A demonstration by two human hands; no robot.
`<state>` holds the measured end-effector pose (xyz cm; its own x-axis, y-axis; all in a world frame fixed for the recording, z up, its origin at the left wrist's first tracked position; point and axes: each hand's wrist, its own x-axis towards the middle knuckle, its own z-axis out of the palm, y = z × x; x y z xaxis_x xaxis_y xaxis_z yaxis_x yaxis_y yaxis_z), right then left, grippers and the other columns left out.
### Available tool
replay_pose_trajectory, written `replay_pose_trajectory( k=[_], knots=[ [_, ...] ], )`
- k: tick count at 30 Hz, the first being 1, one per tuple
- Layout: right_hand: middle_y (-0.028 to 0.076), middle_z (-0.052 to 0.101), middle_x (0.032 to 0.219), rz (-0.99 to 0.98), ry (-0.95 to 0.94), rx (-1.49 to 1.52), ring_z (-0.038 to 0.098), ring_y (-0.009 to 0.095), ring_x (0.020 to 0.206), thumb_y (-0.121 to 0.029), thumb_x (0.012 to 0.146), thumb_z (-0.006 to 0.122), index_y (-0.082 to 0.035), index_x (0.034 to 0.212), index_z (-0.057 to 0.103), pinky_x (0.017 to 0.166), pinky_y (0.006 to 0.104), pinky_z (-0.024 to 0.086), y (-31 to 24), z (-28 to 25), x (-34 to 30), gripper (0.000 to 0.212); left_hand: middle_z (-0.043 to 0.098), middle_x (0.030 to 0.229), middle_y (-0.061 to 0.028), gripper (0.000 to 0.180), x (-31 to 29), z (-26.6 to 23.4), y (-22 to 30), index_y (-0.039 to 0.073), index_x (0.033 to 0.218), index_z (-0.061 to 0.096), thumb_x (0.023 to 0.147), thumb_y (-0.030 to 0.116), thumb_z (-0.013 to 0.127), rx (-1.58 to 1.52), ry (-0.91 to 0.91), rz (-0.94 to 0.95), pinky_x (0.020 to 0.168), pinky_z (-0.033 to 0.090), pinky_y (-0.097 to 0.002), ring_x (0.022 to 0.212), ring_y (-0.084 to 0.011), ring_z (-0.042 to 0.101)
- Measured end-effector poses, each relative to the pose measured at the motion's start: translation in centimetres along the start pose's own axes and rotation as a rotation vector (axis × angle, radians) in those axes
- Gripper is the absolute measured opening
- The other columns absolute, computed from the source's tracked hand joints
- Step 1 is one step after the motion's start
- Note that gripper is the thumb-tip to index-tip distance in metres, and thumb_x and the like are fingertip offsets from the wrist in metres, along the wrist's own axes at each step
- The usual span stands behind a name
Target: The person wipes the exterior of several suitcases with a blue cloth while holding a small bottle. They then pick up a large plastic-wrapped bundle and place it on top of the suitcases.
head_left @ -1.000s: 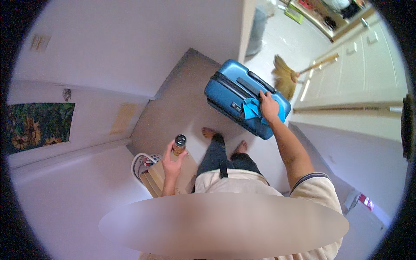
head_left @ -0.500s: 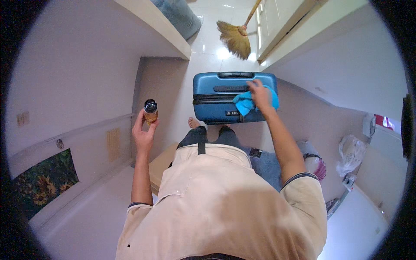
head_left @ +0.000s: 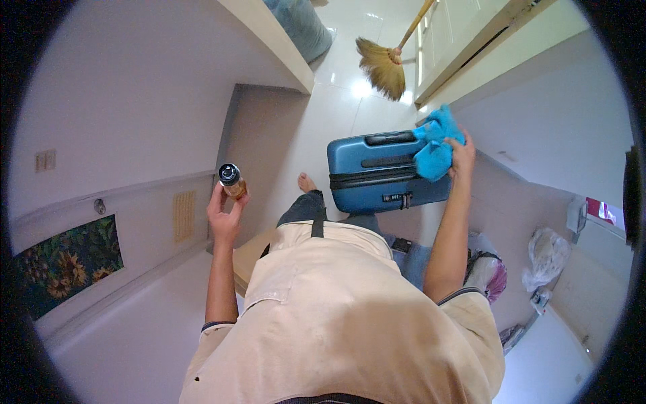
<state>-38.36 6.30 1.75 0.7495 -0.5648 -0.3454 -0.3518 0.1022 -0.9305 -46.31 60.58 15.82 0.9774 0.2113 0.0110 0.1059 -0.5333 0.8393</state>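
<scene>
One black-capped, amber bottle (head_left: pixel 232 182) is gripped in the left hand (head_left: pixel 226 214) while the right hand (head_left: pixel 463 158) grasps a crumpled bright-blue cloth (head_left: pixel 436 149) over the right end of a blue hard-shell suitcase (head_left: pixel 367 192) on the floor (head_left: pixel 336 113).

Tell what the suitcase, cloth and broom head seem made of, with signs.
Suitcase: probably hard plastic, satin; smooth with soft highlights. Cloth: matte fabric, fibre uncertain; it bunches softly. Broom head: likely dried plant fibre, dull; strands fan out.
</scene>
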Motion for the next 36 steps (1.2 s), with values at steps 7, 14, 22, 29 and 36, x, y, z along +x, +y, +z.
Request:
replay_pose_trajectory(
  k=[7,14,22,29,36],
  knots=[
    [0.024,0.065,0.114,-0.263,0.142,-1.08,0.063,0.039,0.106,-0.014,0.08,0.062,0.0,0.114,0.064,0.091,0.0473,0.049,7.2,0.5,4.7,0.037,0.066,0.111,-0.0065,0.054,-3.5,-5.5,-5.5,0.004,0.125,0.059,0.076,0.008,0.08,-0.027,-0.071,-0.103,0.097,0.046,-0.0347,0.105,-0.0176,0.063],
    [0.022,0.068,0.093,-0.371,-0.812,-1.418,0.067,0.036,0.087,-0.011,0.086,0.054,-0.002,0.088,0.069,0.079,0.047,0.053,15.9,26.8,-8.1,0.017,0.066,0.117,-0.0125,0.056,6.8,-3.2,-11.1,0.004,0.125,0.059,0.074,0.006,0.08,-0.016,-0.37,-0.037,0.1,0.046,-0.0367,0.112,-0.0213,0.062],
    [0.016,0.07,0.101,-0.028,-0.419,-0.765,0.066,0.034,0.099,-0.003,0.076,0.057,-0.008,0.102,0.072,0.091,0.0408,0.049,9.8,30.4,-21.2,0.031,0.064,0.122,-0.0155,0.06,16.1,-5.3,-19.2,0.002,0.127,0.057,0.073,0.009,0.082,0.0,-0.346,-0.14,0.101,0.046,-0.0381,0.114,-0.0247,0.061],
    [0.025,0.066,0.106,0.555,0.556,-0.989,0.064,0.034,0.098,-0.056,0.078,0.073,0.012,0.102,0.062,0.087,0.0415,0.048,10.1,14.8,-16.2,0.073,0.064,0.122,-0.016,0.065,21.2,-5.9,-21.1,0.002,0.129,0.056,0.072,0.011,0.084,0.096,-0.35,-0.077,0.101,0.046,-0.0394,0.114,-0.0253,0.062],
    [0.026,0.066,0.111,0.671,0.385,-0.877,0.064,0.036,0.103,-0.051,0.074,0.073,0.014,0.105,0.065,0.089,0.0425,0.048,15.4,10.3,-13.0,0.072,0.065,0.122,-0.0137,0.063,22.6,-4.1,-16.9,0.005,0.128,0.057,0.071,0.008,0.083,0.027,-0.396,0.007,0.098,0.048,-0.0393,0.113,-0.0246,0.062]
  ],
)
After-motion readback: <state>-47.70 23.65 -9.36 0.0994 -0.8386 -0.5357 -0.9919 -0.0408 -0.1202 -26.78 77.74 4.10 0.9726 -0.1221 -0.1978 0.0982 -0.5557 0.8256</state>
